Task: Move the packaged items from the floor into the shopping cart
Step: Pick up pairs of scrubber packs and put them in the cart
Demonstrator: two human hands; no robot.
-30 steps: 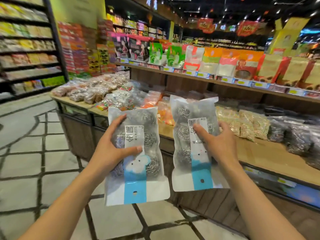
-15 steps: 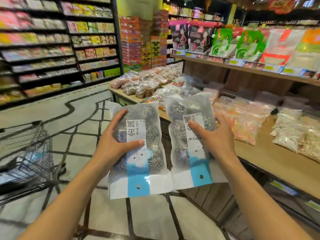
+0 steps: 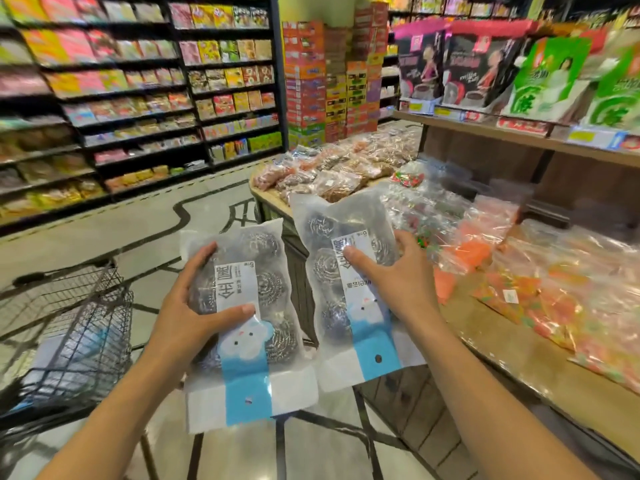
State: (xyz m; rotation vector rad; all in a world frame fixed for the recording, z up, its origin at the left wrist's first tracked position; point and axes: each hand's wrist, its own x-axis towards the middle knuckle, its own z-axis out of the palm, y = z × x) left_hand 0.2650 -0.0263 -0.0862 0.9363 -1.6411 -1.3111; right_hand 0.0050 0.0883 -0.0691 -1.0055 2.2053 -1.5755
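Observation:
I hold two clear packs of steel scouring balls, each with a white and blue label, upside down in front of me. My left hand (image 3: pixel 194 306) grips the left pack (image 3: pixel 252 368) with its thumb across the label. My right hand (image 3: pixel 398 275) grips the right pack (image 3: pixel 346 306) from its right side, thumb on the label. The black wire shopping cart (image 3: pixel 90 306) stands at the lower left, to the left of both packs, and a similar pack lies inside it.
A low wooden display table (image 3: pixel 502 351) with bagged snacks runs along my right, a shelf of boxed goods (image 3: pixel 485 81) above it. Tall snack shelves (image 3: pixel 121 98) line the far left. Stacked red cartons (image 3: pixel 329 81) stand at the aisle's end. Tiled floor (image 3: pixel 138 223) lies between.
The view has swung left, bringing more of the shopping cart into sight at the lower left. Both hands still hold their packs, carried leftward toward the cart.

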